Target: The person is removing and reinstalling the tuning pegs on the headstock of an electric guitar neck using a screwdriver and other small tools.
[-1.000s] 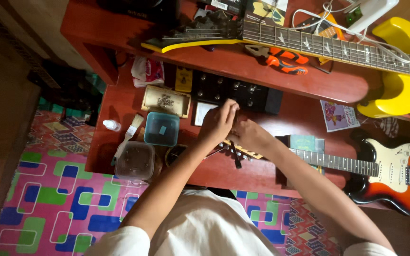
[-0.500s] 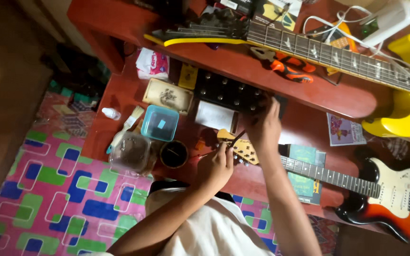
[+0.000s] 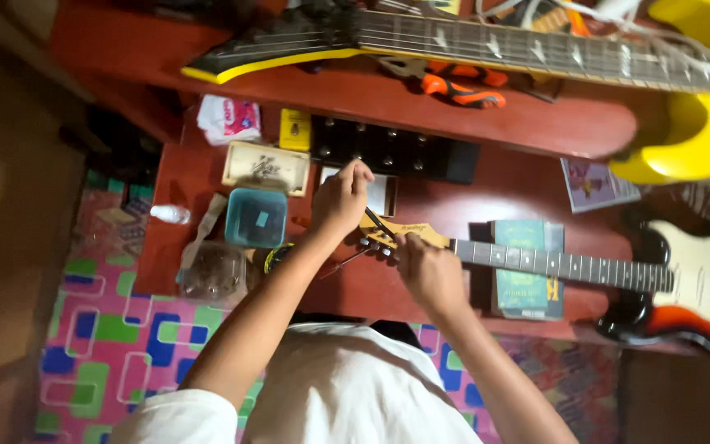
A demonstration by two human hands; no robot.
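Two bare hands meet at the pale wooden headstock (image 3: 394,234) of the sunburst electric guitar (image 3: 684,284) that lies across the red wooden desk (image 3: 207,177), its dark fretted neck (image 3: 569,265) running off to the right over a green booklet (image 3: 526,267). Half a second ago the hands stood the other way round: one reached up toward the black pedal board (image 3: 392,152) while the other rested low by the tuners. Now the left hand (image 3: 340,197) has come up just above the headstock, and the right hand (image 3: 429,271) has dropped onto the neck where it joins the headstock. The camera has also swung slightly, so the desk sits more squarely in view.

The left hand is curled nearly closed, its fingers gathered around the upper end of a thin dark rod-like tool (image 3: 380,224) that slants down to the headstock. The right hand is folded over the neck with fingers bent, pressed against the wood near the tuning pegs (image 3: 375,247); whether it pinches anything cannot be told.

Left of the hands sit a teal square lidded box (image 3: 256,218), a clear plastic tub (image 3: 214,271) and a cream flat box (image 3: 266,167). A yellow electric guitar (image 3: 700,131) lies on the upper shelf, with orange-handled pliers (image 3: 462,89) beneath its neck.
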